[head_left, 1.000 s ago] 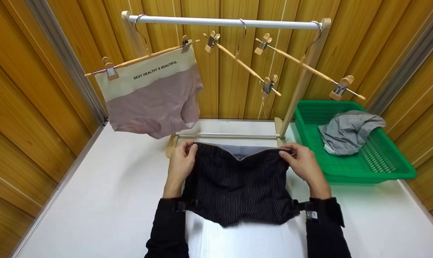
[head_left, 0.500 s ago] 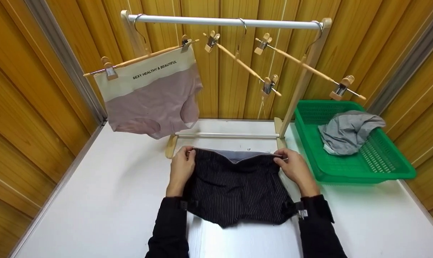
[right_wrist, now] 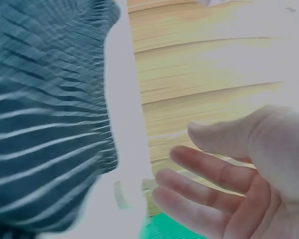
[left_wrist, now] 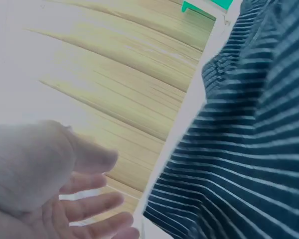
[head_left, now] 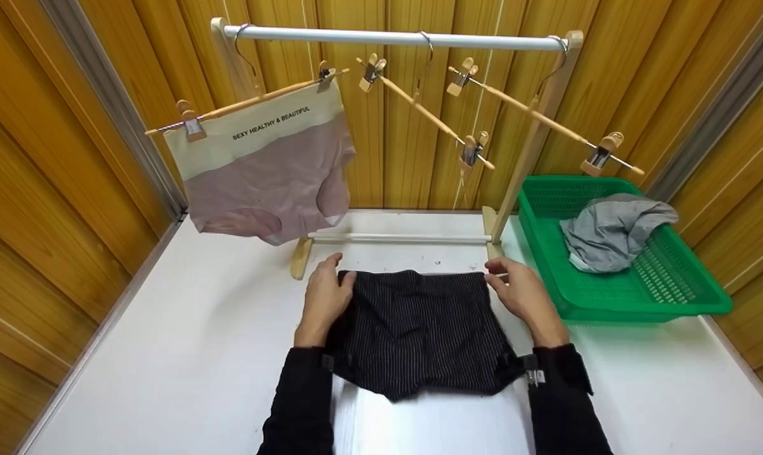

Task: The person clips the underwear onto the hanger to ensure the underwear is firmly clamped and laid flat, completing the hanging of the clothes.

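Striped shorts [head_left: 419, 335]: light, limp cloth, best pinched at the waist corners

The striped shorts lie spread on the white table [head_left: 166, 354], waist edge [head_left: 419, 279] facing the lower rail [head_left: 400, 238]. Both hands are released: the left hand [head_left: 326, 294] is at the far left corner, the right hand [head_left: 521, 291] at the far right one, and the wrist views show each hand's fingers loosely extended, holding no cloth. The fabric looks thin and soft (the wrinkles across the front suggest as much), so it probably sags or bunches wherever unsupported, with little risk of damage. Thumb against fingers at both ends of the waist should keep it taut; slipperiness I cannot tell.
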Available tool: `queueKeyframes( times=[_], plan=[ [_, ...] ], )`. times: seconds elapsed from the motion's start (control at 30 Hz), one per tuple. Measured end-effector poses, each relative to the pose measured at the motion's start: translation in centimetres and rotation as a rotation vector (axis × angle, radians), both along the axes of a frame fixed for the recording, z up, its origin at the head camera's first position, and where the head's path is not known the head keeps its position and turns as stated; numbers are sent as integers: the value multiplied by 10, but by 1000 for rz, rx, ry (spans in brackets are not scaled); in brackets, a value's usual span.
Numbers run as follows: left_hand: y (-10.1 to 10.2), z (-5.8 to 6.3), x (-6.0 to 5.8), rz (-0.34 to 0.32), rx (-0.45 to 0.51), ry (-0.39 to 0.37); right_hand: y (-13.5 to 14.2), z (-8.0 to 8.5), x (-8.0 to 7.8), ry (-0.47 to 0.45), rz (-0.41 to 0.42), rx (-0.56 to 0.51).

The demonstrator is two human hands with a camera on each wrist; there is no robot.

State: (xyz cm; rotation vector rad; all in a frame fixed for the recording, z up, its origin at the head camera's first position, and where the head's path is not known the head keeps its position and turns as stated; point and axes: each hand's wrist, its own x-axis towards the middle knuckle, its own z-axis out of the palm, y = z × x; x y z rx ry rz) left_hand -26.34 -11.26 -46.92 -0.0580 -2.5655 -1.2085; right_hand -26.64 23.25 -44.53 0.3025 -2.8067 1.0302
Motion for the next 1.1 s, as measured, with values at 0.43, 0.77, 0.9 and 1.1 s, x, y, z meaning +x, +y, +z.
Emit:
queueKeyframes(
  times=[0.43,0.77,0.9,1.1],
  plan=[
    [29,10,24,-379,-313,-420,-28,-6,10,-381,304,190],
    [26,-4,21,-386,-501,-537,-31,-14,18,-566,338,293],
    [24,-6,20,-386,-491,-536,-34,-14,19,-566,333,296],
    [28,-1,24,-368,-453,-521,-35,-15,19,-580,316,286]
  ],
)
